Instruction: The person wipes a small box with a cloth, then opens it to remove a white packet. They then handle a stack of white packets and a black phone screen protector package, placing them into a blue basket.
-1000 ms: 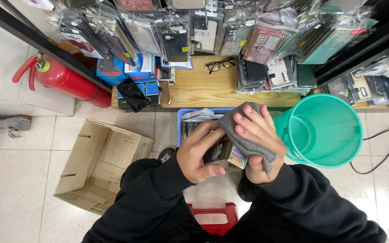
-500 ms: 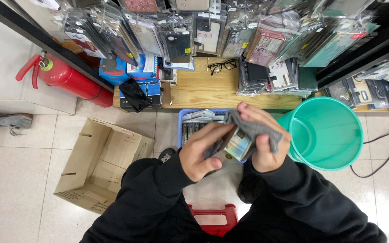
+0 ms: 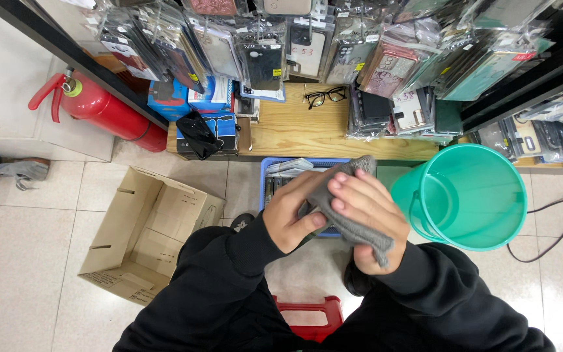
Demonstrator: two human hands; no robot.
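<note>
Both hands clamp a grey cloth (image 3: pixel 343 218) above the blue basket (image 3: pixel 265 176) — left hand (image 3: pixel 291 212) gripping beneath, right hand (image 3: pixel 369 215) pressing flat. Best wiped firmly, evenly — near the green bucket (image 3: pixel 470 195).

Grey cloth (image 3: pixel 353 218): soft, fuzzy texture, crumpled and folded around something that stays hidden beneath it. It sits above the blue basket (image 3: pixel 270 179), just beside the green bucket (image 3: pixel 470 195), one end hanging loose downward.

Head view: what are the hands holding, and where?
A grey cloth, wrapped over something hidden. The left hand grips from the left, the right hand from the right.
</note>
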